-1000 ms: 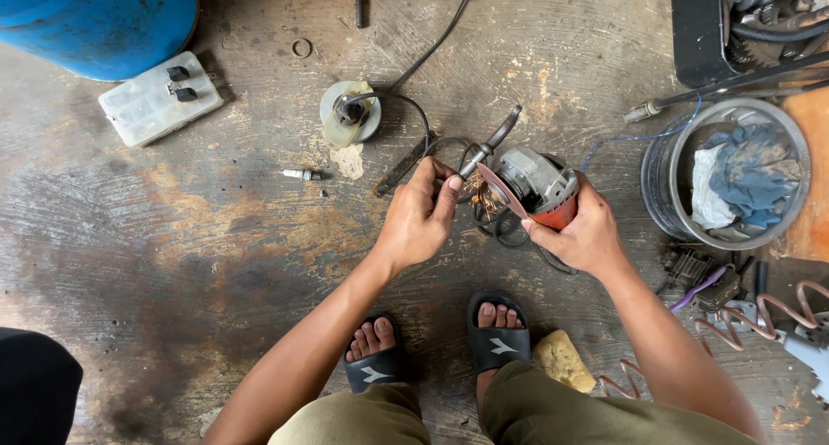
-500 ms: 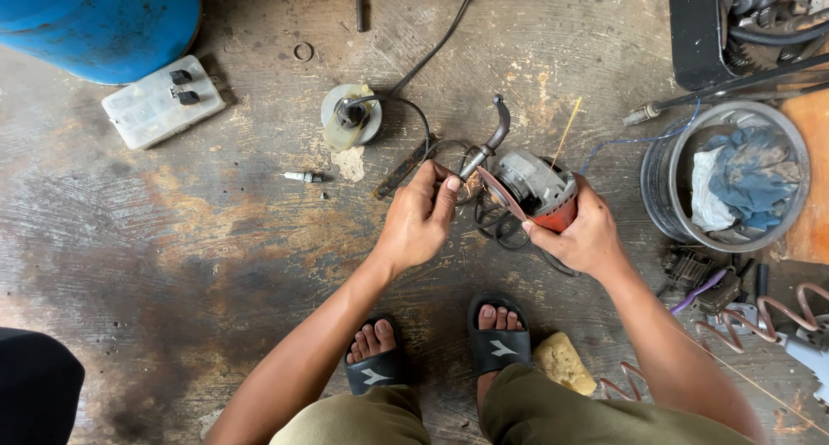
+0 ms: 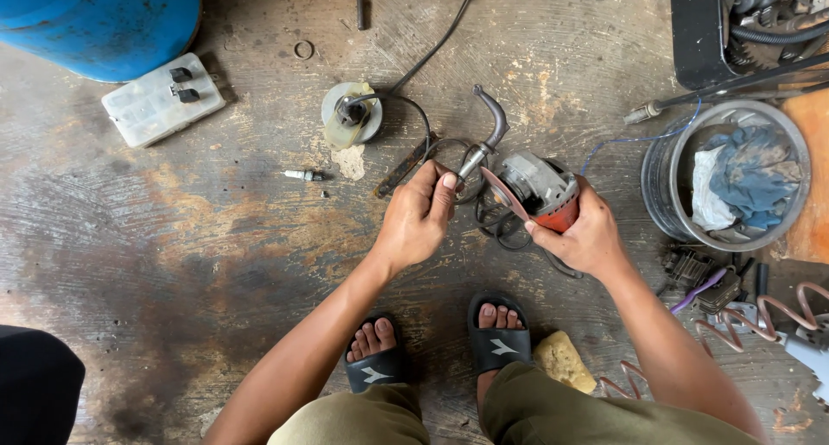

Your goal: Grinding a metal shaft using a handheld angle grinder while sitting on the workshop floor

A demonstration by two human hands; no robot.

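Two hands: left grip (image 3: 420,220) clamps curved metal rod (image 3: 485,132); right grip (image 3: 587,233) clamps red-grey grinder (image 3: 540,186).

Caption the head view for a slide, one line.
Left hand holds a bent metal piece against the disc of an angle grinder gripped by the right hand.

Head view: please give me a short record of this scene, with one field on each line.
place: worn, stained concrete floor
left hand: closed on a bent metal tool, at the grinder's disc
right hand: holds the angle grinder by its red body
cable: black, runs from the grinder toward the top edge
left of the hands: small spark plug, clear plastic box, blue barrel
right of the hands: metal bucket with rags inside
feet: in black sandals, yellow sponge beside them
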